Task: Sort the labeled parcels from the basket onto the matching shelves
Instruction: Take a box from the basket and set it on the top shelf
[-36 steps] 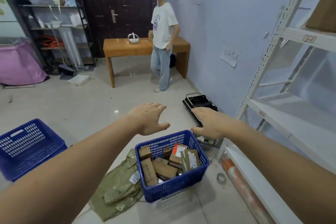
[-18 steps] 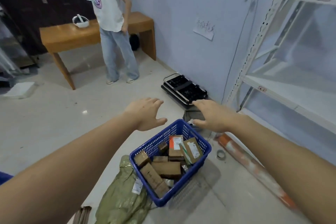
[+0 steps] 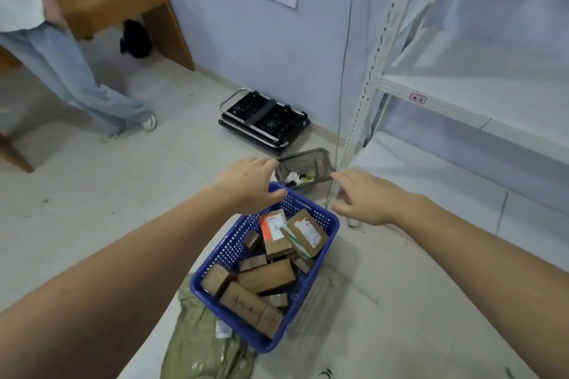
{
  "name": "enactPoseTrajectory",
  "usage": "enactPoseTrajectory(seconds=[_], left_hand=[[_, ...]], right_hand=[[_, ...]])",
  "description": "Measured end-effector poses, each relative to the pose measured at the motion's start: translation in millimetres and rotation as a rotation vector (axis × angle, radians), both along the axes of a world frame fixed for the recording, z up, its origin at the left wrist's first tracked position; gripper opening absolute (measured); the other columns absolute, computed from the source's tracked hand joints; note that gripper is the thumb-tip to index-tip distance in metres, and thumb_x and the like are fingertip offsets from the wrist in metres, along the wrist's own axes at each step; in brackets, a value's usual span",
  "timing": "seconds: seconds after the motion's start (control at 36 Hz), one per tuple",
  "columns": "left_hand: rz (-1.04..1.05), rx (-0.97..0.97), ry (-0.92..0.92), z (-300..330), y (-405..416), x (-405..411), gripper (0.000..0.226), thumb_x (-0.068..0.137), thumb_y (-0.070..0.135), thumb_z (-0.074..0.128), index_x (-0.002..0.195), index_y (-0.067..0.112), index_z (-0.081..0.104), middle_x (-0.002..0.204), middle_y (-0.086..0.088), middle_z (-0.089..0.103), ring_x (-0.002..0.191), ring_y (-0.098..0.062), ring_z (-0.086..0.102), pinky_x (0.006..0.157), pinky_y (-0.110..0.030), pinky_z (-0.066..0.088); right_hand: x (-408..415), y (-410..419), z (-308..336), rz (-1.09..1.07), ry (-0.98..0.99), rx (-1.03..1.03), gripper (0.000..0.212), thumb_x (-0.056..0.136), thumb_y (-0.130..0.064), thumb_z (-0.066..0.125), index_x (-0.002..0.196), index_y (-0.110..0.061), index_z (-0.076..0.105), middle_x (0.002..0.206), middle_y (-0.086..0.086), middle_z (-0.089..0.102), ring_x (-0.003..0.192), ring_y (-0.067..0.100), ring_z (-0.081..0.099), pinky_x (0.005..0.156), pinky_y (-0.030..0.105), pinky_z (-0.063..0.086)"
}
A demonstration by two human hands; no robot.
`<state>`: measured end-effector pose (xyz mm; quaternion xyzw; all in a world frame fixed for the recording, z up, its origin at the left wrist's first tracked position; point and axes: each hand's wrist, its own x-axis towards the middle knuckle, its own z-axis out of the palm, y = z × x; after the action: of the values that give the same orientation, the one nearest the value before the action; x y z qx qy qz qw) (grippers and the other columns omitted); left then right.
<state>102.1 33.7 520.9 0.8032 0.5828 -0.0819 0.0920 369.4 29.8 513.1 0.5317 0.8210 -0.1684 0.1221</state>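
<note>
Both hands reach out over the far end of the blue basket (image 3: pixel 234 249), fingers spread and loose, holding nothing: the left hand (image 3: pixel 249 183) above its rim, the right hand (image 3: pixel 366 197) just past its far corner. Brown parcels (image 3: pixel 266 278) lie heaped inside; their labels are too small to read. The white shelves (image 3: pixel 462 101) at right carry a tag, perhaps "4-2". A green bag (image 3: pixel 203 351) is partly hidden under the basket.

Single head-worn wide-angle view, looking forward and steeply down past both outstretched bare arms, left hand (image 3: pixel 246 181) and right hand (image 3: pixel 366 197) at frame centre, blue perforated plastic basket (image 3: pixel 228 251) close below them, white metal shelving (image 3: pixel 431 95) at right edge, edges bowed by the lens
</note>
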Motion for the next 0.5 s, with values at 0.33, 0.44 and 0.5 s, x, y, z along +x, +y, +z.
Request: enactPoseTrajectory(seconds=[0.33,0.44,0.5], left_hand=[[-0.329,-0.080,-0.002,-71.9,113.8,17.1,0.072,0.099,0.062,0.049,0.156,0.018,0.040,0.155,-0.002,0.049,0.141,-0.023,0.046,0.115,-0.039,0.038],[-0.448,-0.100,0.019,-98.8,152.3,6.6,0.072,0.100,0.062,0.048,0.156,0.018,0.040,0.155,-0.002,0.049,0.141,-0.023,0.046,0.116,-0.038,0.036],[-0.513,-0.105,0.029,-117.4,169.4,3.7,0.069,0.099,0.063,0.047,0.152,0.018,0.044,0.153,-0.003,0.051,0.138,-0.023,0.048,0.115,-0.038,0.037]], right_hand=[[-5.7,39.3,-73.4,-0.290,-0.008,-0.063,0.073,0.098,-0.055,0.051,0.157,-0.016,0.035,0.163,0.008,0.037,0.149,0.025,0.033,0.121,0.041,0.031],[-25.1,46.2,-96.7,-0.415,0.001,-0.124,0.074,0.100,-0.055,0.051,0.159,-0.016,0.031,0.165,0.007,0.034,0.149,0.026,0.034,0.119,0.040,0.033],[-35.0,48.6,-115.7,-0.489,0.016,-0.155,0.073,0.100,-0.053,0.053,0.159,-0.015,0.032,0.162,0.008,0.036,0.146,0.026,0.037,0.116,0.038,0.035]])
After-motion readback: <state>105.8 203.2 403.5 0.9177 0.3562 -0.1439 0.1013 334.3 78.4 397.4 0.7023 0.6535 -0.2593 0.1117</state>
